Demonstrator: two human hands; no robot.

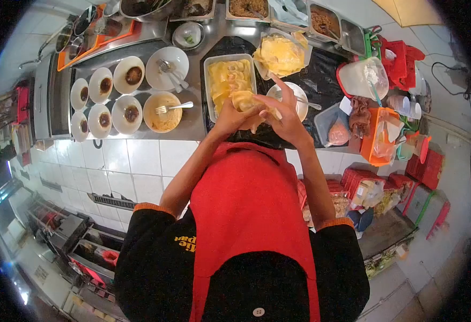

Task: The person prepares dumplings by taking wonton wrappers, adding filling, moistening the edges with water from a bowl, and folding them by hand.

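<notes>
In front of my apron, my left hand (234, 118) is closed around a yellow dumpling (242, 100), thumb and fingers pinching its lower edge. On the other side, my right hand (287, 117) has its thumb against the same dumpling, while its index finger sticks up and away; its lower fingers are partly hidden. Just beyond is a tray (207, 80) of folded yellow dumplings. A stack of flat yellow wrappers (281, 55) lies behind my right hand. Partly behind that hand stands a white bowl (301, 110) with a metal utensil (308, 102) in it.
Left are several white bowls (127, 114) with dark sauce, a bowl of spoons (157, 59), and a bowl with a fork (155, 122). Metal food pans (249, 15) line the back. To the right stand a white-powder tub (353, 80), a bag of pink filling (338, 132) and an orange basket (373, 150).
</notes>
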